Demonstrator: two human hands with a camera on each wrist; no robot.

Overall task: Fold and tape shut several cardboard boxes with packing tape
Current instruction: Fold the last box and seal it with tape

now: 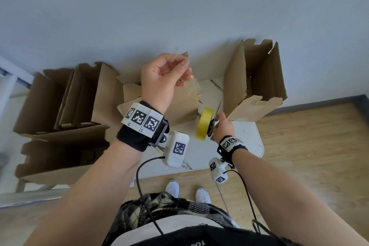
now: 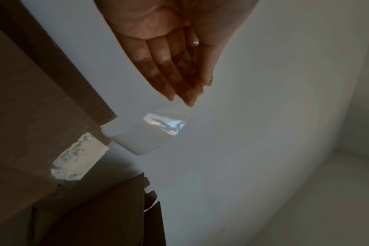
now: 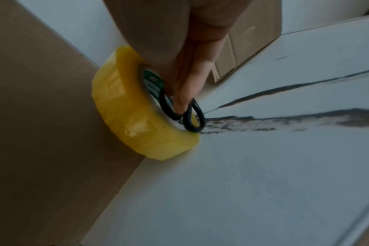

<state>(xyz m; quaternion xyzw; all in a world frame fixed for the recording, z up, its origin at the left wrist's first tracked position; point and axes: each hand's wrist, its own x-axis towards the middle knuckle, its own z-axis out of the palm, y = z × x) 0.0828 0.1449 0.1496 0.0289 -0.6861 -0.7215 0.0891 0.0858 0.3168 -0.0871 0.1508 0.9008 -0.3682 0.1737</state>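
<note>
Tape strip (image 2: 158, 131), clear and glossy, hangs from our left hand (image 1: 161, 78), which is raised above the middle box (image 1: 159, 102). In the head view the thumb and fingers (image 1: 184, 70) of that hand curl together and pinch the strip's upper end. In the left wrist view the fingers (image 2: 169, 74) point downward, close together, with the strip trailing below their tips; its lower end lies on the cardboard as a shiny patch.

Our right hand (image 1: 222, 128) sits lower and to the right, just above the table (image 1: 249, 142). It grips the yellow tape roll (image 3: 137, 114) and black-handled scissors (image 3: 187, 114) together. The roll stands on edge, its flat side against the middle box wall and its rim touching the table. One finger (image 3: 190, 83) passes through a scissor loop, and the loops lie against the roll's open core. The remaining fingers are hidden behind the palm, so we cannot tell how they lie.

Three groups of cardboard surround the hands. An open box (image 1: 257, 80) stands to the right with flaps up. The middle box lies between the hands. Several flattened or partly folded boxes (image 1: 65, 102) lean together at the left, on a separate surface.

The table is white with dark marble-like veins and a rounded corner. It stands against a plain pale wall (image 1: 179, 6). The floor (image 1: 309, 156) is light wood. We see our white shoes (image 1: 187, 191) below the table edge, and cables run from the wrist cameras.
</note>
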